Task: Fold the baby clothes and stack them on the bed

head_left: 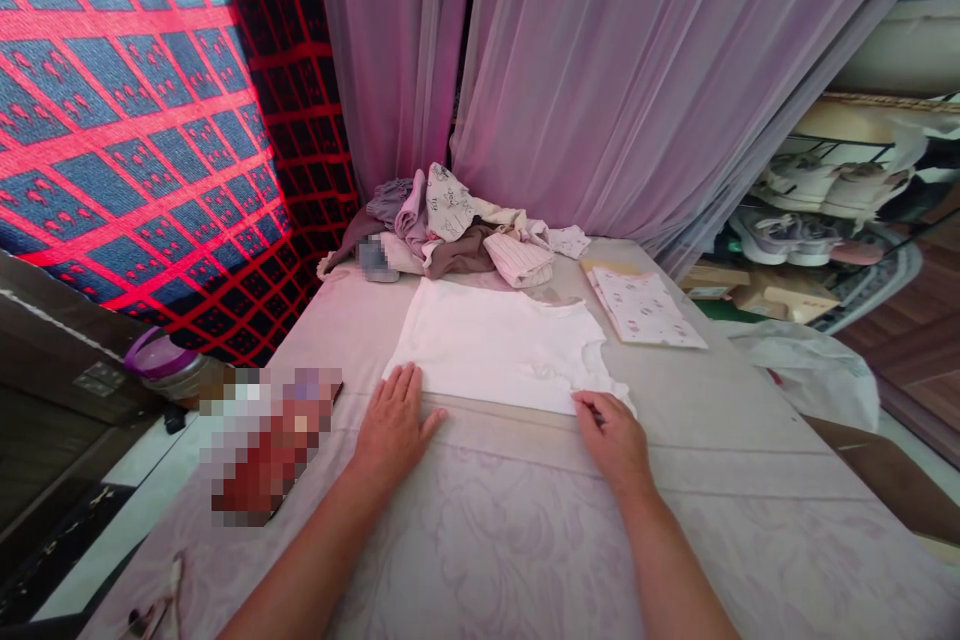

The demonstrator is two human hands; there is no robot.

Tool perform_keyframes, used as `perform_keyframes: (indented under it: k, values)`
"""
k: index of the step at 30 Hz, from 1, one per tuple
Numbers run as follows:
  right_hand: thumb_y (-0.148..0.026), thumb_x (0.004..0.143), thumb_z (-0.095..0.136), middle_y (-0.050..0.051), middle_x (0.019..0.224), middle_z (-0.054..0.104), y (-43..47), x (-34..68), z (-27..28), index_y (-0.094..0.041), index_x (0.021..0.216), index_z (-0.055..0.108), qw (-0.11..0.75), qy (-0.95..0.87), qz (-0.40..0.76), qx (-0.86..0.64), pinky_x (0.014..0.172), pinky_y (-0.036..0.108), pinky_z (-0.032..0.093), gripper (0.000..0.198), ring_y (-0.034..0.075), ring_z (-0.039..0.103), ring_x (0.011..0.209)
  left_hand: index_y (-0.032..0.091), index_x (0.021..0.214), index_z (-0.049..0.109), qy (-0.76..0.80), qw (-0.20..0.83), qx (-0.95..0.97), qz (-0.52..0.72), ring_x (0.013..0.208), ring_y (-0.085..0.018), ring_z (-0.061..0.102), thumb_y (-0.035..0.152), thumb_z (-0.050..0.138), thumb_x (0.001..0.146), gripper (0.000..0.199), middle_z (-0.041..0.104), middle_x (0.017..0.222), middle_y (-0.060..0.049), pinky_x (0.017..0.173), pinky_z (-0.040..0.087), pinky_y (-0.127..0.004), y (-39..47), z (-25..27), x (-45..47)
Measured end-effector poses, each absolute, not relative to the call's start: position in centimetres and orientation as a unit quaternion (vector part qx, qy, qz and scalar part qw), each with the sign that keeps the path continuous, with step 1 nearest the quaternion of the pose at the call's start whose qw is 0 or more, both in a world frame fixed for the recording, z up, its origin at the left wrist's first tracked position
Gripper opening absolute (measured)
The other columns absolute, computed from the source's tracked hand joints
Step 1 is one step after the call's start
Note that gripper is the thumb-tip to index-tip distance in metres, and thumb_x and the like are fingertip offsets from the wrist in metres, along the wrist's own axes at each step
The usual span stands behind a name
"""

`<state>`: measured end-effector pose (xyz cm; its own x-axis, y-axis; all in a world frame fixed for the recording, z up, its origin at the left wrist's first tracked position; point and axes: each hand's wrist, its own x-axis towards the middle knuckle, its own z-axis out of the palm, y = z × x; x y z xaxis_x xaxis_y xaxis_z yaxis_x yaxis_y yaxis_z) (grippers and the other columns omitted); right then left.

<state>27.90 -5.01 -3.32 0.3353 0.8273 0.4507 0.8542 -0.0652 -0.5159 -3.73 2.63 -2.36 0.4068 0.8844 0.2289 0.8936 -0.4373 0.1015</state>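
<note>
You have the white top [487, 340] spread flat in the middle of the cloth-covered surface [510, 540], its straighter end to the left and its curved, cut-out edges to the right. A small bunch of creases shows in the fabric toward the right end, just beyond your right hand.

Your left hand [394, 425] lies palm down at the top's near left corner, fingers extended and laid on the fabric, thumb spread off to the right over the cover; it grasps nothing. Your right hand [613, 432] is at the near edge toward the right end, fingers curled in and thumb drawn up close to them. The fingertips meet the edge of the top, but you cannot tell from this view whether they pinch the cloth.

At the far side, just beyond the top, sits a heap of clothes [450, 210], with a striped pale garment [520, 260] folded at its right near side. Far right of your work, a folded printed garment [645, 305] lies well apart from your hands. To the left of your left hand is a reddish item [270, 455], blurred out, and a cable [177, 580] lies at the near left.
</note>
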Motion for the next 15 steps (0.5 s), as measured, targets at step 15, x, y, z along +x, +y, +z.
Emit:
perform_keyframes:
  k: [15]
  values:
    - [-0.032, 0.081, 0.044, 0.005, 0.081, 0.07, -4.9, 27.9, -3.7, -0.022, 0.08, 0.068, 0.367, -0.581, -0.035, -0.726, 0.073, 0.031, 0.046, 0.026, 0.019, 0.06, 0.074, 0.018, 0.105, 0.064, -0.648, 0.001, -0.748, -0.143, 0.098, -0.027, 0.057, 0.038, 0.041, 0.091, 0.034, 0.066, 0.105, -0.01, 0.091, 0.044, -0.038, 5.2, -0.2, -6.4]
